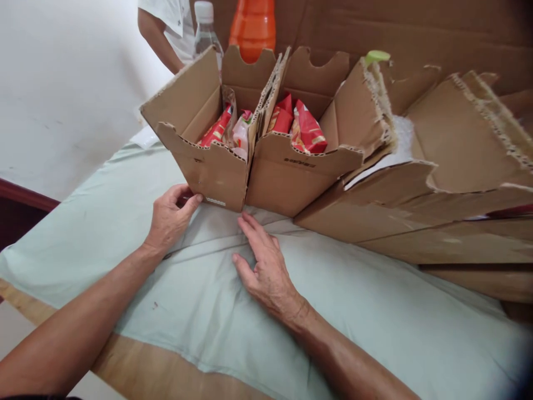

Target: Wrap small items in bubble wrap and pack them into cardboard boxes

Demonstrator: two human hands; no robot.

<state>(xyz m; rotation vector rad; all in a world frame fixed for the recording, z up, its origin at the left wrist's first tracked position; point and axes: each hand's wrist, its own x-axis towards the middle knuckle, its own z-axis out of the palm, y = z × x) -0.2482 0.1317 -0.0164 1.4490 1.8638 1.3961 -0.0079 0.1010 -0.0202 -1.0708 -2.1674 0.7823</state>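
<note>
The left carton point(208, 175) stands open side up, front wall toward the wearer, long axis running away toward the orange bottle point(252, 28) behind it. The left hand point(169, 219), half curled, sets its thumb at the carton's lower left corner (whether it truly grips, I cannot tell); the right hand point(264, 264), loosely spread, holds nothing near the right corner. Green cloth point(187, 316) spreads before and left of the carton; a neighbouring carton point(275, 180) hems its right side.
</note>
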